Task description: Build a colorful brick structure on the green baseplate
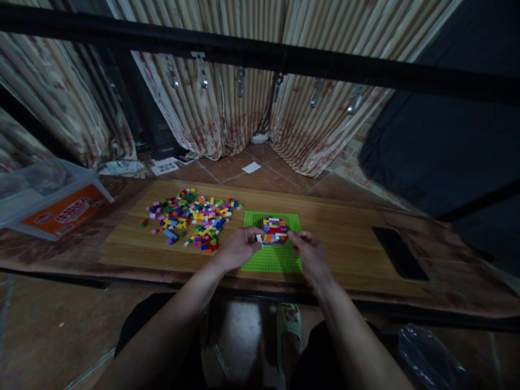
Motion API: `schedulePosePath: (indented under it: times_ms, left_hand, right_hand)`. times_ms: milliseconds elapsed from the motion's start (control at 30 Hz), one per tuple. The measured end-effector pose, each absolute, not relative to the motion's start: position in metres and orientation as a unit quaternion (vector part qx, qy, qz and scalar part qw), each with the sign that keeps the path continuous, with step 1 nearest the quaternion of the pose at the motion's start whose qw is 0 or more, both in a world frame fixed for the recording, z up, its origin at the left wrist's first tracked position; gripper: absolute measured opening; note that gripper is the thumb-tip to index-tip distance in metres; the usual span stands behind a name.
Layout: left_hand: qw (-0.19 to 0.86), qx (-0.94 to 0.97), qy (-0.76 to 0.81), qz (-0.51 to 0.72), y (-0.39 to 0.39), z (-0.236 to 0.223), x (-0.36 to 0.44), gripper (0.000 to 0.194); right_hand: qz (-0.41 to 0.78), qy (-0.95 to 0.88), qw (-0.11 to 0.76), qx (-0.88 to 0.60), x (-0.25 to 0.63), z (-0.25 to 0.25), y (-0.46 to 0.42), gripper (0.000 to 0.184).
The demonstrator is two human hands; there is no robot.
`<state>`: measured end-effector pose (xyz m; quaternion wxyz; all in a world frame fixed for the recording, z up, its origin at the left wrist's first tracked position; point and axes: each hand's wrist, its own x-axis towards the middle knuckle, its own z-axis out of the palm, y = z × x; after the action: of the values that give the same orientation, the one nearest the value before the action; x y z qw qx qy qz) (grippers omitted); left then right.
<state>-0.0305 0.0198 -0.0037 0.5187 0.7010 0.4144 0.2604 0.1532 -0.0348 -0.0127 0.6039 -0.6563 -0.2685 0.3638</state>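
A block of multicoloured toy bricks stands on the green studded baseplate. At its left side my left hand is closed in a pinch on a small white brick. My right hand is at the block's right side, thumb and forefinger brought together by its edge. Whatever sits between those right fingertips is too small and dark to make out. Left of the baseplate lies a loose pile of coloured bricks.
The wooden board carries the bricks and baseplate. A black phone-like slab lies at its right end. A clear plastic box with an orange label stands at far left. A dark bar with metal clips crosses above, before striped curtains.
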Motion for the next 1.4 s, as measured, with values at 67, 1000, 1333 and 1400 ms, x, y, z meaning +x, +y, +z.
schedulePosePath:
  times_ms: [67,1000,1333,1400]
  left_hand:
    - [0.512,0.704,0.412,0.269,0.019,-0.002,-0.03,0.026]
    - [0.54,0.662,0.421,0.304,0.023,-0.006,-0.027,0.018]
    - [0.641,0.56,0.38,0.363,0.02,0.005,-0.02,0.014]
    - [0.659,0.551,0.36,0.364,0.018,0.007,-0.019,0.016]
  right_hand:
    - [0.363,-0.266,0.603,-0.659,0.154,-0.011,-0.035,0.037]
    - [0.239,-0.435,0.522,-0.694,0.149,-0.03,-0.022,0.043]
    - [0.194,-0.513,0.532,-0.645,0.145,-0.003,-0.04,0.028]
    - [0.206,-0.564,0.512,-0.614,0.139,0.001,-0.044,0.025]
